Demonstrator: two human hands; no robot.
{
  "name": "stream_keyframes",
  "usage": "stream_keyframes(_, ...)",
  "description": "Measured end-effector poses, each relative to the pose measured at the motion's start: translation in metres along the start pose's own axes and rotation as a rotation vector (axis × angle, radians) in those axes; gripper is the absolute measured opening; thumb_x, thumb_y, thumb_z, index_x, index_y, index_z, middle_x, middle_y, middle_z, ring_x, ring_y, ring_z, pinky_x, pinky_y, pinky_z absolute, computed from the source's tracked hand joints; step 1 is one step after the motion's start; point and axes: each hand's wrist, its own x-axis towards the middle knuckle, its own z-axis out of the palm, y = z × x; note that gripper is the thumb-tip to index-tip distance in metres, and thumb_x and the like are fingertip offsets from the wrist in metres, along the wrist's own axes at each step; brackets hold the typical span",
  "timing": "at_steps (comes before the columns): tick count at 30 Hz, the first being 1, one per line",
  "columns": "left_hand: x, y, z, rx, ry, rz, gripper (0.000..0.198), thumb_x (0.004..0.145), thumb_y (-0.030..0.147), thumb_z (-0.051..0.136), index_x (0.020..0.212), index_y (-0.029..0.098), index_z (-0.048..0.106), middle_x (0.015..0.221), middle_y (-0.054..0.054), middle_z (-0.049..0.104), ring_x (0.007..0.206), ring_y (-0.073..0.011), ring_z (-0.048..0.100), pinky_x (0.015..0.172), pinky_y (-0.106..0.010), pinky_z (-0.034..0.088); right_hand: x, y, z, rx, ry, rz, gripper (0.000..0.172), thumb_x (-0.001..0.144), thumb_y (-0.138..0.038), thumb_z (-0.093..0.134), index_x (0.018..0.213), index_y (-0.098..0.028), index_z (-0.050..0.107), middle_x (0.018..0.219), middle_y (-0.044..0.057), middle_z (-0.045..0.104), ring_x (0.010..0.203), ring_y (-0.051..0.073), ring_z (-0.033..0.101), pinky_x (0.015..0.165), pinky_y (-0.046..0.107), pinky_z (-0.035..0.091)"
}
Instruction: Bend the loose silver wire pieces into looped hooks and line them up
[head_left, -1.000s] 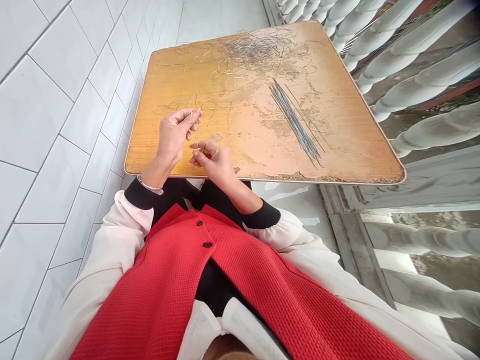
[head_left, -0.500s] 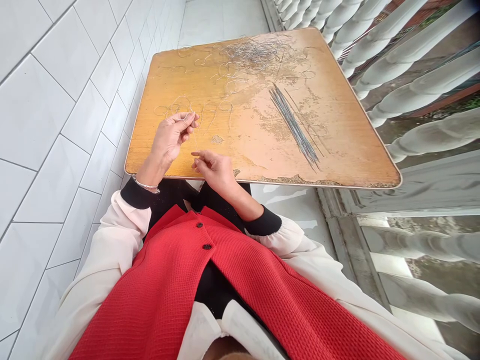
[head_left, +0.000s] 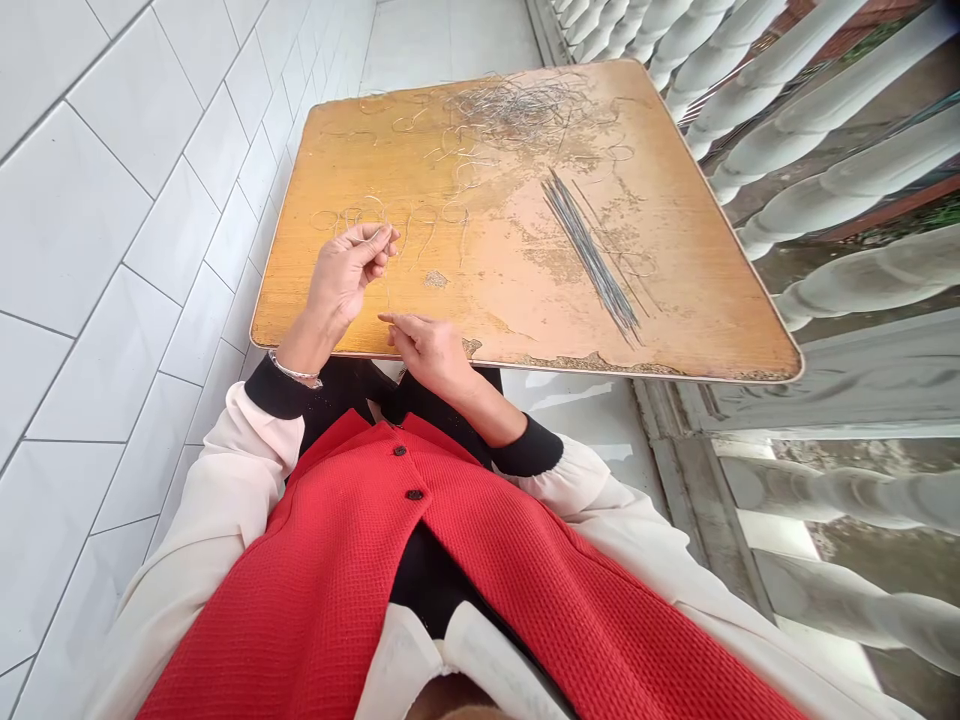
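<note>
My left hand (head_left: 345, 275) pinches a thin metal wire (head_left: 388, 290) between its fingertips, with the wire hanging down towards the tabletop. My right hand (head_left: 427, 348) rests near the front edge of a worn wooden tabletop (head_left: 675, 310), its fingers stretched out and nothing visible in them. Above my left hand lies a row of bent wire loops (head_left: 390, 215). A tangled heap of wire (head_left: 517, 110) sits at the far edge, and a bundle of straight wires (head_left: 592, 255) lies to the right.
More loose bent wires (head_left: 457, 150) lie below the heap. A white tiled wall (head_left: 127, 250) runs along the left of the table, and white turned balusters (head_left: 847, 190) stand along the right. My red waistcoat (head_left: 420, 570) and cream sleeves fill the bottom of the view.
My right hand has drawn back from my left hand towards the table's front edge, and its fingers have opened out. My left hand still pinches the wire.
</note>
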Motion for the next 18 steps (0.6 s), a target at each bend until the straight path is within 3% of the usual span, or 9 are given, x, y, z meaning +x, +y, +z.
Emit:
stream_keyframes(4, -0.003, 0.0, 0.001, 0.014, -0.028, 0.044, 0.023, 0.098, 0.017, 0.065, 0.075, 0.016, 0.065, 0.068, 0.005, 0.06, 0.054, 0.001, 0.051, 0.055, -0.013, 0.04, 0.003, -0.004, -0.007, 0.058, 0.039, 0.065, 0.034, 0.095, -0.031, 0.058, 0.116, -0.015, 0.079, 0.1, 0.014, 0.079, 0.087, 0.026, 0.075, 0.085, 0.04, 0.057)
stream_keyframes(7, -0.006, -0.002, 0.002, 0.034, -0.03, 0.066, 0.022, 0.097, 0.02, 0.067, 0.075, 0.016, 0.066, 0.069, 0.005, 0.06, 0.055, 0.0004, 0.052, 0.057, -0.013, 0.042, 0.009, -0.008, -0.013, 0.32, 0.048, 0.141, 0.038, 0.092, -0.046, 0.066, 0.113, -0.018, 0.079, 0.108, 0.013, 0.079, 0.097, 0.025, 0.075, 0.092, 0.041, 0.058)
stream_keyframes(12, -0.008, -0.005, 0.004, 0.057, -0.009, 0.07, 0.022, 0.099, 0.023, 0.065, 0.078, 0.017, 0.066, 0.07, 0.005, 0.061, 0.057, -0.0006, 0.052, 0.057, -0.013, 0.043, 0.017, -0.015, -0.016, 0.835, -0.013, 0.317, 0.049, 0.079, -0.067, 0.076, 0.096, -0.021, 0.078, 0.091, 0.007, 0.081, 0.085, 0.019, 0.075, 0.088, 0.036, 0.061)
stream_keyframes(18, -0.009, -0.009, 0.005, 0.007, -0.051, 0.072, 0.024, 0.1, 0.017, 0.061, 0.076, 0.016, 0.066, 0.071, 0.005, 0.061, 0.055, 0.0001, 0.051, 0.057, -0.013, 0.042, 0.018, -0.017, -0.013, 0.897, 0.008, 0.358, 0.044, 0.071, -0.061, 0.085, 0.085, -0.02, 0.076, 0.069, 0.003, 0.075, 0.062, 0.014, 0.068, 0.069, 0.029, 0.06)
